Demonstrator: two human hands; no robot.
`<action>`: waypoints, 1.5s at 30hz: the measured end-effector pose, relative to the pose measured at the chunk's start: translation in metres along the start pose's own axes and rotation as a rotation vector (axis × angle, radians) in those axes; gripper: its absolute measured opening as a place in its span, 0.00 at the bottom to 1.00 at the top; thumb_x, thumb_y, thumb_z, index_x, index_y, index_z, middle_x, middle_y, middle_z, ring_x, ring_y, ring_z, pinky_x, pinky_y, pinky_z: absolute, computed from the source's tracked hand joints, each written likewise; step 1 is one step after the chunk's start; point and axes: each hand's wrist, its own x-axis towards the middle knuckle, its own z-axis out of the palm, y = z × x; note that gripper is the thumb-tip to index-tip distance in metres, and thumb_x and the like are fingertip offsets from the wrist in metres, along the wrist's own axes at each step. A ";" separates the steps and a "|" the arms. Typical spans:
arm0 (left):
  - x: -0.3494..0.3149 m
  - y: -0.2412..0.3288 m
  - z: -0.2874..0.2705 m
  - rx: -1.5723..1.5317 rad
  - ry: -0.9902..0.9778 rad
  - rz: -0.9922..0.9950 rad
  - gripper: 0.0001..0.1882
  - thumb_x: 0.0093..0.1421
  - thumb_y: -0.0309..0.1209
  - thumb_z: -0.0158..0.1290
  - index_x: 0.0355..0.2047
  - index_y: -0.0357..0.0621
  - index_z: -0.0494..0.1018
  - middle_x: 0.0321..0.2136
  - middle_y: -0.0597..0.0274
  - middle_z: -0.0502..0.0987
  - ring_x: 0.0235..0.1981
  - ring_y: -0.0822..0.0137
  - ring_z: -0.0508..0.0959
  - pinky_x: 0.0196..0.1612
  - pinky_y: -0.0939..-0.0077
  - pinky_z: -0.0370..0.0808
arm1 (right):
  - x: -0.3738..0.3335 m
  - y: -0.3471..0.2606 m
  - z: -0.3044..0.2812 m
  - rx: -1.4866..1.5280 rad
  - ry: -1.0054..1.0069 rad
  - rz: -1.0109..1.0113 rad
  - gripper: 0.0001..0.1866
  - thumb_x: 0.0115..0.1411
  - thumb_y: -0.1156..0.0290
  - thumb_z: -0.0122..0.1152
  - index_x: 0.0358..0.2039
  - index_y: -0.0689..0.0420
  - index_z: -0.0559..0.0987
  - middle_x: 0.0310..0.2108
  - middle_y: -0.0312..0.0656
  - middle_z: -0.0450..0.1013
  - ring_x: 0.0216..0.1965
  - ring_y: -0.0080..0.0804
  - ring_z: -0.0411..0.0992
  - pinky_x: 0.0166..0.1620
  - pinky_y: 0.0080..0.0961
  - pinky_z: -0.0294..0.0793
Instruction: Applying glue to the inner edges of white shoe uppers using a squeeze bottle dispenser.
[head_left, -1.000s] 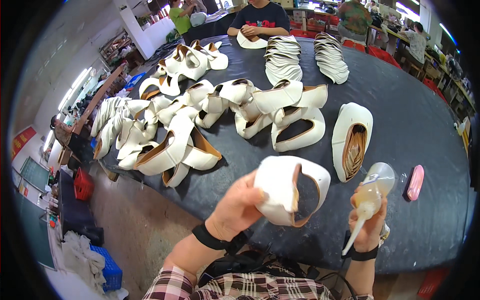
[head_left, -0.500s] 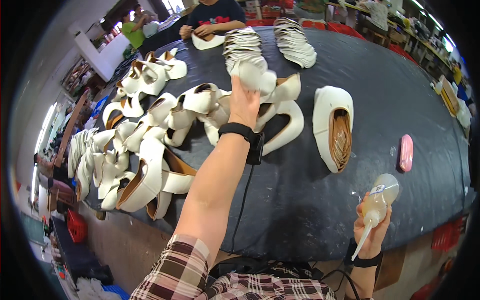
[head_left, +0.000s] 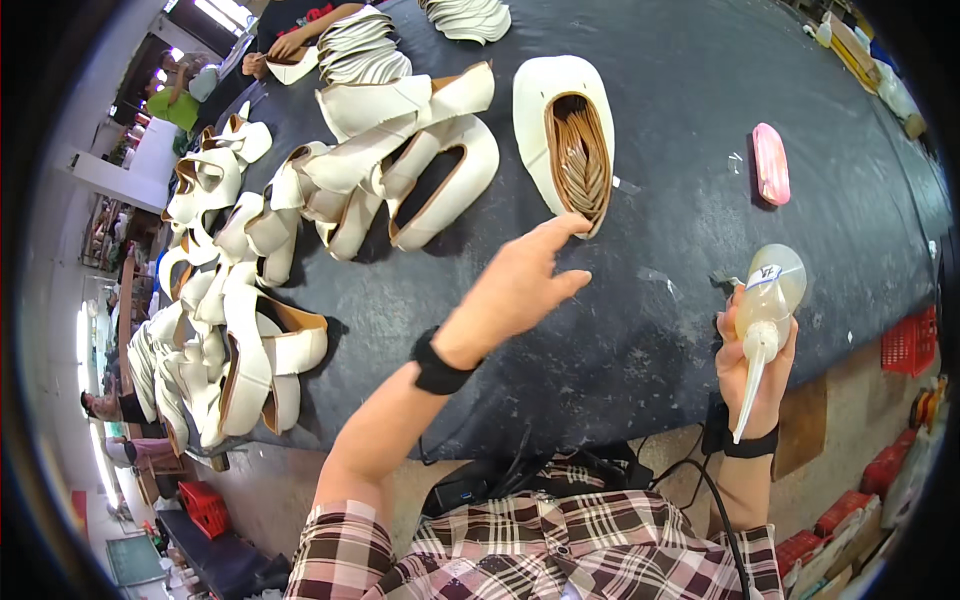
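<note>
My left hand is open, thumb and index finger spread. Its index fingertip is at the narrow near end of a nested stack of white shoe uppers with brown lining; whether it touches them I cannot tell. In my right hand, a translucent squeeze bottle with a long thin nozzle is gripped, the nozzle tilted toward me. It contains a yellowish liquid. Left of the stack, loose white shoe uppers lie overlapping, and more uppers are heaped farther left.
A pink oblong object lies on the dark-covered table at the right. Neat stacks of white pieces stand at the far side, beside a co-worker's hands holding an upper. Red crates are on the floor at right.
My left hand has let go of a white upper by the pile and come back right to the nested stack. The view has shifted. My right hand still holds the bottle.
</note>
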 end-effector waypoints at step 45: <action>-0.015 0.092 -0.011 -0.359 0.318 -0.060 0.08 0.53 0.30 0.45 0.32 0.39 0.66 0.15 0.71 0.65 0.13 0.83 0.63 0.17 0.88 0.61 | 0.023 -0.025 0.036 0.041 0.011 0.411 0.19 0.47 0.67 0.54 0.39 0.60 0.64 0.31 0.39 0.65 0.33 0.29 0.64 0.36 0.23 0.67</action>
